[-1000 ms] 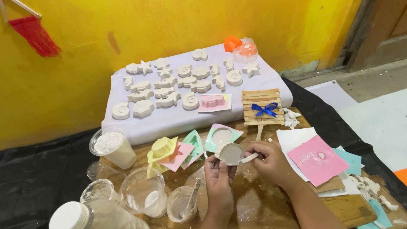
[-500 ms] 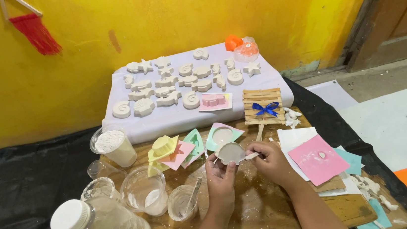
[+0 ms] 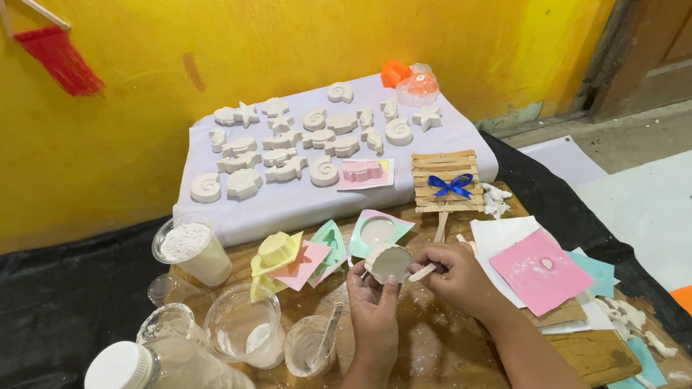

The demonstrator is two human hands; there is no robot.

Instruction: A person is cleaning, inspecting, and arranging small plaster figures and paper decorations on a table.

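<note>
Many white shell casts (image 3: 299,144) already sit on the cloth-covered stand; left hand (image 3: 371,306) grip clamped on a white cast (image 3: 390,262) over the bench (image 3: 430,364), right hand (image 3: 455,275) pinching a stick (image 3: 421,273), trimming looks unfinished.

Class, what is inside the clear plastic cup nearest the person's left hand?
Inside the clear plastic cup a spoon-like stirrer leans, with white residue on the walls. The cup's bottom is too cloudy to make out.

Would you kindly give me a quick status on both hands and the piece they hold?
Left hand gripping small round white plaster cast. Right hand working thin wooden stick against its edge. Clear plastic cup with spoon sits close by left wrist.
</note>
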